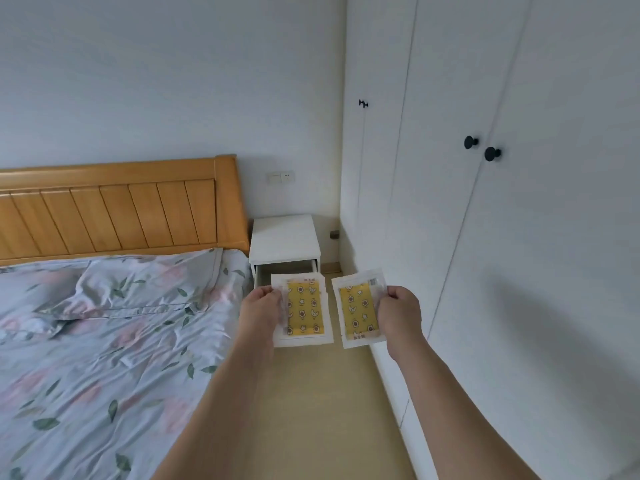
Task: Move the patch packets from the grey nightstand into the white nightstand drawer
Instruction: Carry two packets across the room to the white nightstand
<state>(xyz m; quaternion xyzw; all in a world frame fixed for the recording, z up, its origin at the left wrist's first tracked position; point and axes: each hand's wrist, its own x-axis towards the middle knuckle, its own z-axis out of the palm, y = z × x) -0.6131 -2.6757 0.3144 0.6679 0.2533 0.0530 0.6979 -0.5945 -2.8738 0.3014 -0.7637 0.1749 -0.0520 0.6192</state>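
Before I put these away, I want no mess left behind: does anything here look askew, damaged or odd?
Nothing looks damaged or spilled. The white nightstand has its drawer open, and the bedding is rumpled. Each hand holds patch packets flat.

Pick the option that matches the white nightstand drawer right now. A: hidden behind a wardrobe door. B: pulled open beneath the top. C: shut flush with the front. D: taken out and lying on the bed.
B: the white nightstand drawer stands pulled out below the top, its inside showing just behind the packets in the left hand.
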